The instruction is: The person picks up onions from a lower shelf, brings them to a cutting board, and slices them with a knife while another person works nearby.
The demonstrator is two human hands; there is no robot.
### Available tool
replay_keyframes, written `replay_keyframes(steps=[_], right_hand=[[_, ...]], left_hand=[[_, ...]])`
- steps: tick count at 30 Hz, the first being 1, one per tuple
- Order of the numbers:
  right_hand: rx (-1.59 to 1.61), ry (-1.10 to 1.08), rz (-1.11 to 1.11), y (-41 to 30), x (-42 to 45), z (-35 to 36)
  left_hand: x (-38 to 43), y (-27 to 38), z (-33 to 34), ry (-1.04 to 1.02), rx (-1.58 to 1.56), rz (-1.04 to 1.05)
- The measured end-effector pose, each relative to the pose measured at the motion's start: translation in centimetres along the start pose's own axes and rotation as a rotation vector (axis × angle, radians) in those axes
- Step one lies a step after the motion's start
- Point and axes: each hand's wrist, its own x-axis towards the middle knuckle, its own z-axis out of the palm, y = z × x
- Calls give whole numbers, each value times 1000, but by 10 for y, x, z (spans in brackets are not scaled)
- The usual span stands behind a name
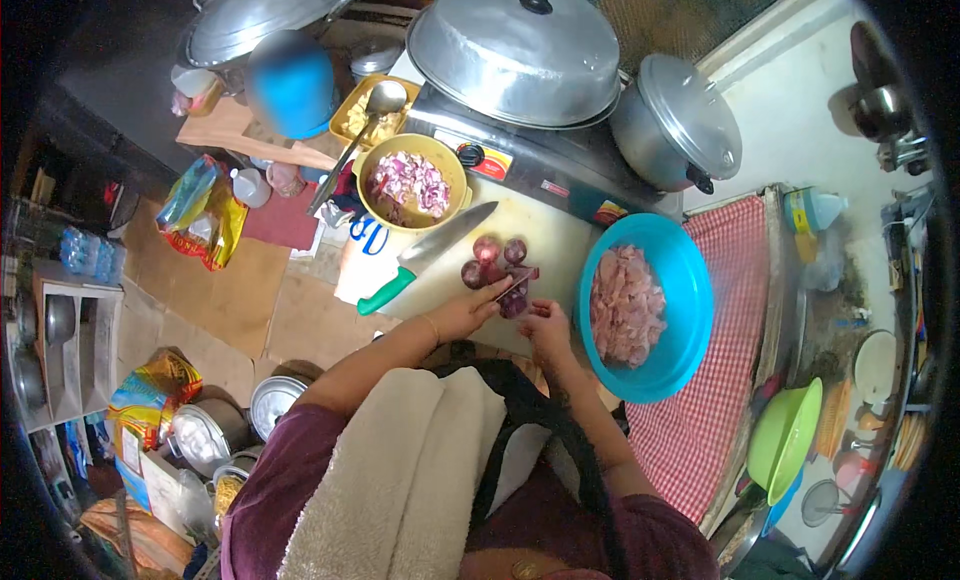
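Over a white cutting board (559, 231), my left hand (476, 308) points its fingers at a cluster of red onions (487, 248). A thin blade, seemingly of a small knife (517, 283), shows at its fingertips; the handle is hidden in the hand. My right hand (547, 328) has its fingers curled beside the nearest red onion (513, 304); whether it grips the onion is unclear. Left of the onions lies a large kitchen knife with a green handle (387, 291). Behind it stands a yellow pot (459, 178) holding chopped red onion (411, 181).
A blue basin (694, 310) of raw cut meat (627, 306) stands at right, by a red checkered cloth (701, 430). Behind the board are a gas stove (525, 156), a large lidded pan (517, 62) and a lidded pot (656, 129). A ladle (352, 152) leans across a yellow tray (346, 118).
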Motion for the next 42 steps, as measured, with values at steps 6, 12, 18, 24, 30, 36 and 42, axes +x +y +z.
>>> replay_keyframes(steps=[6, 12, 18, 24, 30, 36, 42], right_hand=[[-859, -28, -705, -16, 19, 34], [-867, 32, -645, -30, 9, 69], [-1001, 37, -573, -26, 33, 68], [-1045, 3, -727, -31, 29, 61], [-841, 199, -770, -101, 51, 78], [-1108, 25, -625, -92, 124, 83], [-1032, 102, -701, -40, 146, 69]], left_hand=[[-16, 4, -12, 35, -188, -384], [-37, 11, -16, 216, -262, -364], [-63, -11, -22, 499, 2, -343], [-99, -46, -27, 601, 86, -354], [-112, -8, -31, 646, 51, -348], [-130, -6, -26, 665, 139, -290], [-130, -7, -33, 574, 87, -327]])
